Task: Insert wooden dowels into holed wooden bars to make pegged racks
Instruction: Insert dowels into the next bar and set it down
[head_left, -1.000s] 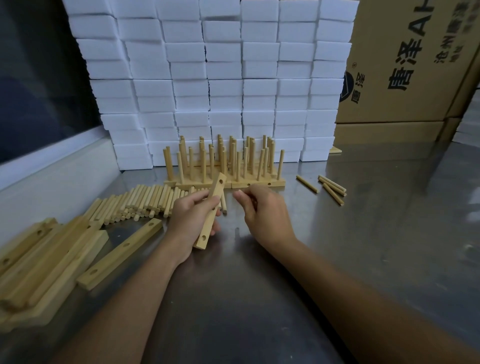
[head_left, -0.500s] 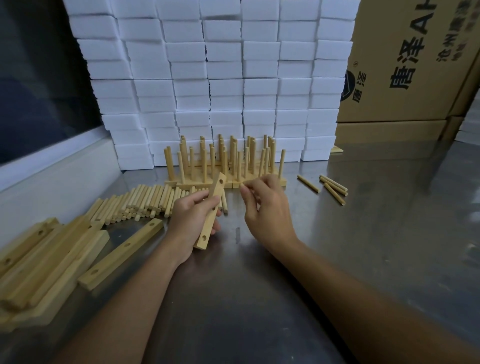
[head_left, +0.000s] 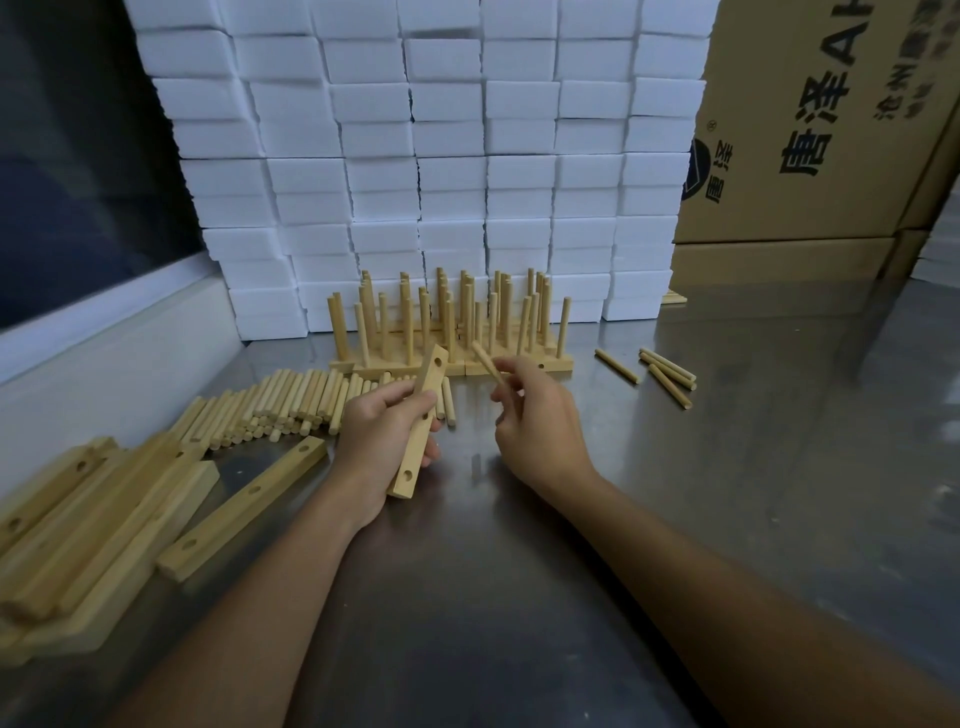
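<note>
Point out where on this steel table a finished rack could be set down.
Bare steel table lies right of the right hand, nearer than the four loose dowels, and between the forearms. Crowded: finished racks at the back, dowel pile and holed bars on the left.

Finished racks (head_left: 452, 332) stood before stacked blocks (head_left: 415, 156), loose dowels (head_left: 280, 400) and bars (head_left: 93, 525) lay left, 4 dowels (head_left: 654, 371) right.

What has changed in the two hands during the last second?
The right hand rose a little and now shows a dowel pinched in its fingers, pointing toward the bar. The left hand still grips the bar, tilted as before. The racks and loose dowels stayed put.
</note>
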